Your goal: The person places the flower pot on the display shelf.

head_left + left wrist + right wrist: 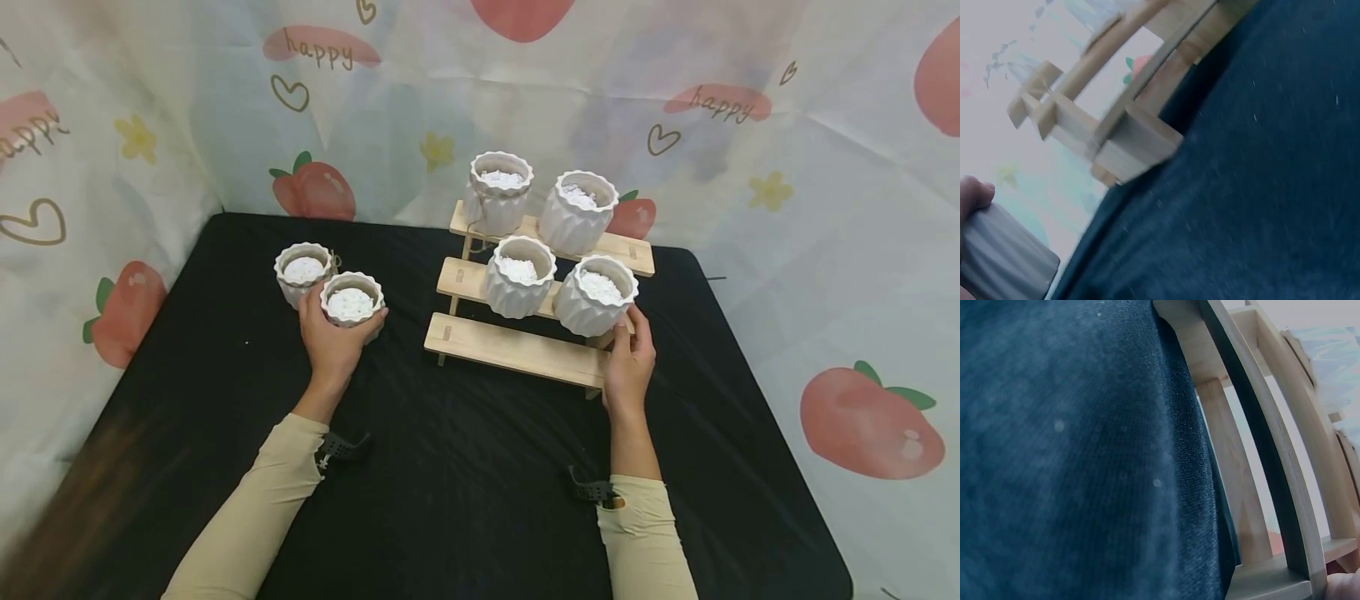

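Note:
My left hand [330, 337] grips a white fluted pot [351, 302] with white filling, thumb on its right side and fingers on its left. In the left wrist view that pot [1007, 256] shows its ribbed side at the lower left. Right behind it stands a second white pot [303, 271] with twine at its side. On the right, my right hand [628, 367] holds the end of a three-step wooden stand [517, 346], thumb and fingers around its middle shelf. Just above those fingers sits a white pot [596, 296]. A fingertip [1342, 585] shows against the wood.
Another pot [520, 277] shares the middle shelf. On the top shelf are a twine-tied pot [497, 194] and a plain fluted pot [577, 212]. A black cloth [465, 475] covers the table. Behind it hangs a fruit-printed backdrop [525, 108].

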Demonstrator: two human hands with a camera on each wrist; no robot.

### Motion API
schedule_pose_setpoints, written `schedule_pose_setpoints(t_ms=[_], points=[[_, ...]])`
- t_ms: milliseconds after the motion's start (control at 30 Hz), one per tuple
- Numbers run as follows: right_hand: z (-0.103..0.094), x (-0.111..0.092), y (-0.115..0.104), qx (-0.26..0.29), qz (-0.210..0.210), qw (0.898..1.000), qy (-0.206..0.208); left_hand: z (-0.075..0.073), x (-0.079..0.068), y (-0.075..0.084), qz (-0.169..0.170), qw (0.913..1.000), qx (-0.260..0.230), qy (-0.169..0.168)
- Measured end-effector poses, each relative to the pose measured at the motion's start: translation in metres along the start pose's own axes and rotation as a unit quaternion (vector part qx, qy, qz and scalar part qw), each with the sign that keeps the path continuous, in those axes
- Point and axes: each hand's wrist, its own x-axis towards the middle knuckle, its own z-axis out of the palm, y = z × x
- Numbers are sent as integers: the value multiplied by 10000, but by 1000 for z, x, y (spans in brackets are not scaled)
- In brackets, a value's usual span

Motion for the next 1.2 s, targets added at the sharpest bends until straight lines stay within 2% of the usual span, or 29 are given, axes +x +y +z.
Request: schedule_pose_setpoints(t_ms=[233,567,900,1067,1200], points=[[1,-4,-9,31,-25,10000,-30,-5,-7,23,117,9992,-307,-228],[3,-5,-13,-60,-4,10000,-29,7,-25,49,300,9948,-737,-631],[1,-4,-11,60,21,10000,-40,29,-38,65,240,9898,-885,-1087],[1,-4,-10,-11,26,10000,-15,42,-42,69,297,9881,-929,-1189],[1,1,0,-42,55,10000,-3,51,-45,71,307,9874,-937,-1237]])
